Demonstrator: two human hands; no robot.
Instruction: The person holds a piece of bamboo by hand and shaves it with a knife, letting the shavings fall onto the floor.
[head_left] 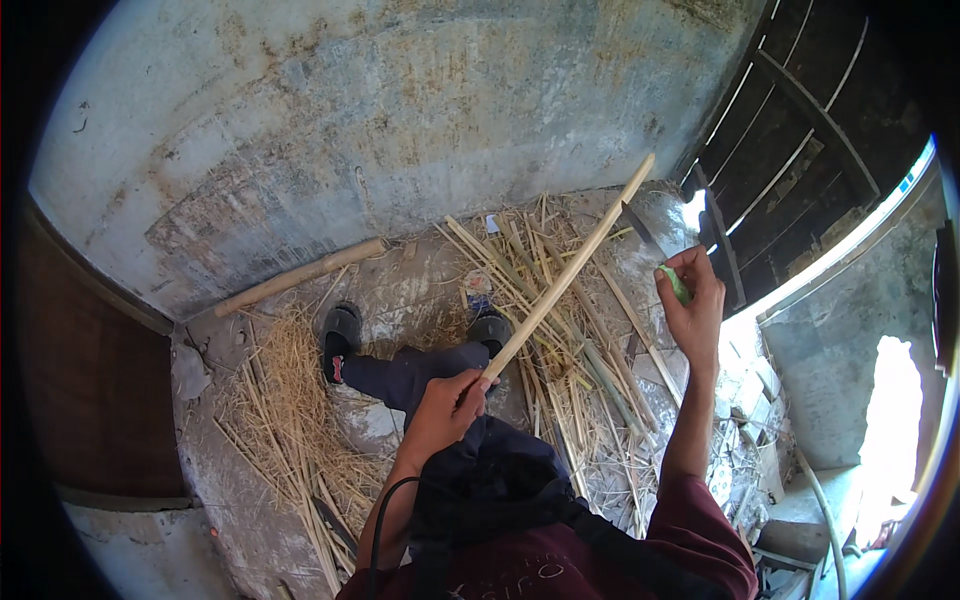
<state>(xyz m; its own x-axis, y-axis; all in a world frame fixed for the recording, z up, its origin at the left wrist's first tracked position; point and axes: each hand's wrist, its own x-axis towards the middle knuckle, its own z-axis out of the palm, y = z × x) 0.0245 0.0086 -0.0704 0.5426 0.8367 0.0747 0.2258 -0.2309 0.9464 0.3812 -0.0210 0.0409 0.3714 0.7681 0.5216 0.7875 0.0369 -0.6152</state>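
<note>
Left grip [446, 411] clamps 1 pale bamboo strip [567, 271]; right grip [693, 303] clamps 1 green-handled knife [642, 227].

Grey wall [420, 110] (brown-blotched), dusty floor [220, 490]

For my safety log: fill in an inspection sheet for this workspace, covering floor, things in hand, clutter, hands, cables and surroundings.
Surface: grey floor, much of it littered.
Things in hand: long pale strip, slanting up to the right; green-handled knife, blade near the strip's far end, contact unclear.
Clutter: straw-like shavings on the left; loose long strips heaped on the right.
Hands: left hand grips the strip's near end; right hand grips the knife's handle.
Cables: one black cable curving by the left forearm; its ends cannot be traced.
Surroundings: stained wall ahead, with a pole lying near its foot; dark slatted panel at upper right.
</note>
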